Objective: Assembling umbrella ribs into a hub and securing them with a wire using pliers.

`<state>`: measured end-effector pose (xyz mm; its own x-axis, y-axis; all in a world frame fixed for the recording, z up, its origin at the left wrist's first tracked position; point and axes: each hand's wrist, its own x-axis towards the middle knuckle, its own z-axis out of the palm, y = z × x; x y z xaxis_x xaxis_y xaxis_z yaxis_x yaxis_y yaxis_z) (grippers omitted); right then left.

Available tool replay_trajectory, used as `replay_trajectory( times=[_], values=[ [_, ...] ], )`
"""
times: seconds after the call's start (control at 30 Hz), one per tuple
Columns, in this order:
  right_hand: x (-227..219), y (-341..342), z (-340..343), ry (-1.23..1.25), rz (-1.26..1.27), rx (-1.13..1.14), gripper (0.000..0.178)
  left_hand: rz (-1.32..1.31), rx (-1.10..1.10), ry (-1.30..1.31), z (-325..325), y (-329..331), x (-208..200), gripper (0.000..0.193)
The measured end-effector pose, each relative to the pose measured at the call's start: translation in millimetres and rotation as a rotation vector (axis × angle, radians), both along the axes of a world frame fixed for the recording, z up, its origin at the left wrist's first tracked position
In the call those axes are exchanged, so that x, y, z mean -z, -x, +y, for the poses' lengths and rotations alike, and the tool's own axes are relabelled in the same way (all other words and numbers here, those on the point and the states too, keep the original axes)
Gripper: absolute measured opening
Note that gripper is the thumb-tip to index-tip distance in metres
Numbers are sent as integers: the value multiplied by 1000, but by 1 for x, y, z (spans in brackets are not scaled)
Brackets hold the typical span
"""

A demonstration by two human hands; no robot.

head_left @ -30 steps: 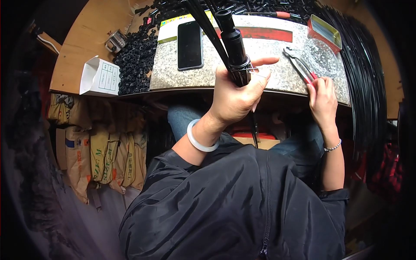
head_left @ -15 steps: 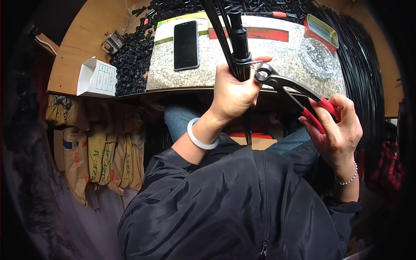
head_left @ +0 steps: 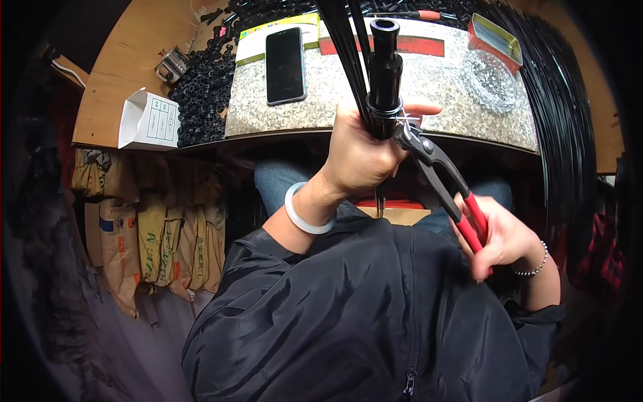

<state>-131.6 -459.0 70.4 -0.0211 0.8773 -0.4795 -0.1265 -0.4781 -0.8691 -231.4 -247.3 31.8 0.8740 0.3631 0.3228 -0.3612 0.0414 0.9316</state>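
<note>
My left hand [head_left: 365,155] is wrapped round a bundle of long thin black rods [head_left: 343,57] and a stepped black tube [head_left: 386,77] with a hollow top end. A short length of thin, pale wire [head_left: 406,119] sticks out beside the tube's lower collar. At this wire sit the jaws of a pair of end-cutting pincers [head_left: 429,149] with red grips. My right hand [head_left: 508,231] is closed round those grips, low and to the right. One left finger stretches out past the wire; whether the jaws bite on it is too small to tell.
On the speckled worktop [head_left: 321,117] lie a phone [head_left: 285,65], a red bar [head_left: 418,46], a glass ashtray [head_left: 492,82] and an open tin [head_left: 494,43]. A white box [head_left: 151,120] stands left, by heaped small black parts [head_left: 201,100]. Black rods [head_left: 559,114] hang over the right edge.
My right hand has swung down and to the left, and the pincers now point more steeply upward. Their handles and jaws are closer together. The tube has shifted slightly right and tilted towards me.
</note>
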Motion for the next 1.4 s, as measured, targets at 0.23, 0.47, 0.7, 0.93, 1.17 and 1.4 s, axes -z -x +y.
replay_trajectory(
  times=[0.23,0.47,0.7,0.93,1.17,1.4],
  values=[
    [1,4,-3,-559,-1366,145,42,11,56,41,0,2,3,32],
    [-4,12,-7,-265,-956,177,63,90,55,34,-4,-1,-3,26],
    [-18,-3,3,234,-14,-31,49,54,125,36,-2,-3,2,20],
    [-11,-1,-2,-374,-1075,6,60,195,155,71,6,1,1,30],
    [-11,-6,-3,-332,-847,16,52,36,95,-38,2,-6,3,31],
    [-15,-5,-3,-262,-889,37,50,98,111,61,-2,-5,2,29]
  ],
)
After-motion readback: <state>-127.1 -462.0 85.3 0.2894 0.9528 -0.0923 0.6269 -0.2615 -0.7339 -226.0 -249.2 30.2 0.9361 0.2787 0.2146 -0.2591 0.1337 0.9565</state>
